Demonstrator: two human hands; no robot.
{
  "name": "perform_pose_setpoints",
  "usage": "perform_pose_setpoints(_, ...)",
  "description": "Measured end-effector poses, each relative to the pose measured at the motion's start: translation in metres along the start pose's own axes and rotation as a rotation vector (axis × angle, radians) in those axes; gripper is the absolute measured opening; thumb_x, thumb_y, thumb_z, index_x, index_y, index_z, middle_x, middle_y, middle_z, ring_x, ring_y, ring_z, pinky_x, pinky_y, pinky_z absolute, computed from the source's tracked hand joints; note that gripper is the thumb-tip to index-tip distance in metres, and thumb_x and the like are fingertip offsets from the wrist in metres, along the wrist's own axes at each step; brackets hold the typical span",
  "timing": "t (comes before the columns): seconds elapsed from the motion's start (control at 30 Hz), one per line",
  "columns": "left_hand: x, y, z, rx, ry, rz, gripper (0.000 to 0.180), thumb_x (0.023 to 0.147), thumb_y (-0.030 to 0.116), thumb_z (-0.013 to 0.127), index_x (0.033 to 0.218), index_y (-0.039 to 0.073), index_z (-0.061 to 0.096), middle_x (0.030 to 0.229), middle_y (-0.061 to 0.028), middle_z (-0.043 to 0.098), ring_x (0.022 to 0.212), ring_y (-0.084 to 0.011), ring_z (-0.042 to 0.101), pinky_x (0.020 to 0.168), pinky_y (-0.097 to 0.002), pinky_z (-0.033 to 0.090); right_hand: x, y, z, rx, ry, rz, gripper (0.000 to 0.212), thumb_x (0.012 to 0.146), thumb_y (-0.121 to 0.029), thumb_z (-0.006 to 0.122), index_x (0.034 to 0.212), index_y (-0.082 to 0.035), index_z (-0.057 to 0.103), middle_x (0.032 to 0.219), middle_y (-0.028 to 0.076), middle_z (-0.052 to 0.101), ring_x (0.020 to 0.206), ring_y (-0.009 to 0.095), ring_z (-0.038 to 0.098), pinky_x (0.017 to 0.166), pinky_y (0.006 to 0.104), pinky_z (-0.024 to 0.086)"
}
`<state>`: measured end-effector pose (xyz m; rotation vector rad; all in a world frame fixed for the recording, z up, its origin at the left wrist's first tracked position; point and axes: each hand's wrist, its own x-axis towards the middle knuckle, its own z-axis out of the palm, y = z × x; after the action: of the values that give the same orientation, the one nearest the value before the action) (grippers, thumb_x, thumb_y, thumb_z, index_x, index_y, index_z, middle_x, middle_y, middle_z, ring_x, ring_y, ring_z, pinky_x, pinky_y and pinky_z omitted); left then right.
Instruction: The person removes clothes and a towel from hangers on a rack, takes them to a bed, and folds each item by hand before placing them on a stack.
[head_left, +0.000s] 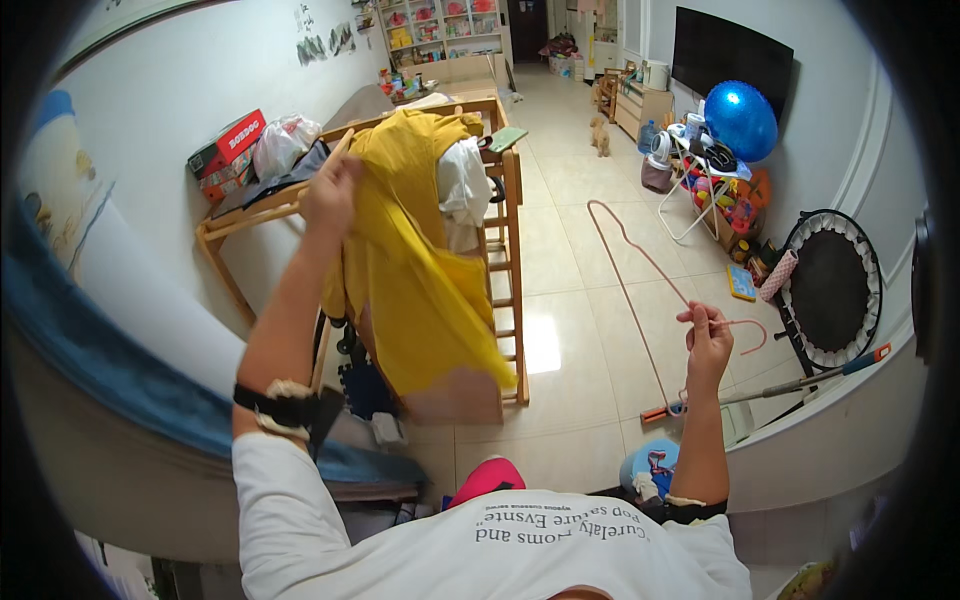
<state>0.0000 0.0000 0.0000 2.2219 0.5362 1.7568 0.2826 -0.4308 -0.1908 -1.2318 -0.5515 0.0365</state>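
Note:
My left hand (330, 195) is closed on the upper edge of a yellow garment (425, 310), which hangs down with its lower end blurred by motion. More yellow cloth (415, 130) and a white piece of clothing (463, 185) lie on a wooden slatted frame (508, 270) behind it. Out to the right, my right hand (708, 345) grips a thin pink clothes hanger (620, 280) close to its hook, with the hanger's body pointing away from me. The hanger carries no cloth.
On the frame's left side rest a red box (240, 137) and a white plastic bag (285, 148). A small trampoline (832, 290), a blue exercise ball (741, 120) and a white folding stand (680, 215) line the right wall. A mop (800, 383) lies near the right edge; a small dog (600, 137) is farther off.

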Motion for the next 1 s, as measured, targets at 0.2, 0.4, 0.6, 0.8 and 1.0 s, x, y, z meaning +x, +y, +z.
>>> perform_pose_setpoints(0.2,0.166,-0.092,0.034,0.054,0.374,-0.135,0.029,0.087,0.027,0.054,0.088,0.000,0.064,0.077,-0.0122,0.066,0.067,-0.0217,0.059,0.064,-0.0317,0.046,0.050,0.017,0.024,-0.061,0.051,0.018,0.021,0.091,-0.022,0.055,0.091,-0.002,0.060,0.074,0.005,0.063,0.045,0.001,0.032,0.041,0.0160,0.025)
perform_pose_setpoints(0.4,0.195,-0.242,0.131,0.178,-0.005,-0.223,0.055,0.086,0.034,0.053,0.129,0.004,0.039,0.120,-0.0222,0.053,0.111,-0.0324,0.052,0.090,-0.0376,0.041,0.063,0.051,0.070,-0.143,0.194,0.060,0.018,0.090,-0.019,0.056,0.090,-0.002,0.060,0.074,0.006,0.065,0.046,0.001,0.035,0.042,0.0158,0.027)
perform_pose_setpoints(0.6,0.102,-0.199,0.264,0.854,-0.951,-0.391,0.062,0.085,0.045,0.050,0.129,0.003,0.041,0.132,-0.0213,0.042,0.124,-0.0332,0.038,0.102,-0.0460,0.028,0.042,0.041,0.063,-0.286,0.359,0.145,0.013,0.088,-0.014,0.057,0.086,-0.002,0.062,0.072,0.004,0.065,0.046,0.001,0.035,0.041,0.0176,0.028)
perform_pose_setpoints(0.8,0.029,-0.034,0.346,-0.346,-0.605,0.413,0.048,0.078,0.015,0.065,0.123,0.006,0.047,0.127,-0.0171,0.047,0.118,-0.0336,0.044,0.100,-0.0408,0.034,0.023,-0.026,0.025,-0.447,0.378,0.101,0.021,0.091,-0.018,0.052,0.083,-0.001,0.061,0.066,0.000,0.060,0.053,0.003,0.041,0.049,0.0190,0.035)
perform_pose_setpoints(1.0,-0.148,0.238,0.310,-1.056,-1.444,0.920,0.030,0.081,0.005,0.059,0.111,0.004,0.056,0.110,-0.0144,0.059,0.101,-0.0301,0.057,0.085,-0.0365,0.047,-0.101,-0.133,-0.046,-0.597,0.583,0.024,0.031,0.096,-0.023,0.043,0.078,0.000,0.054,0.064,0.002,0.052,0.056,0.008,0.048,0.055,0.0226,0.040)
